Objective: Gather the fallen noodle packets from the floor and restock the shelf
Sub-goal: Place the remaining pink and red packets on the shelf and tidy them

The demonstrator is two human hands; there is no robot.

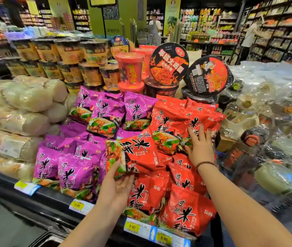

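Left hand (119, 184) holds a red packet (138, 150) from below: palm up, thumb on the front edge, fingers hidden under it. The packet is tilted and turned sideways. It sits just above the front rows of the red pile (182, 202), right at the border w/ the purple packets (74, 173). Right hand (199, 145) is flat and wide, fingers spread. It presses on the upper red packets near the back and grips nothing; a bracelet (205, 164) is on the wrist. Both forearms reach forward over the shelf (56, 200) edge. The left is lower and closer to the front, the right is stretched further in and to the right.

Step in hand, as I judge: putting this packet back on the red pile. How to do it well:
- Right hand should press the upper packets, b/c the pile is sloped and the foil is prob. slippery, so they may slide down.
- Rotate the packet first, so the label stands upright like its neighbours.
- Lay it on the red side, not over the purple.
- Put it flat w/o squeezing; the noodles inside prob. break easily.
- Let go only when it rests on the pile.

Floor is not in view, so I cannot tell if more packets wait there.
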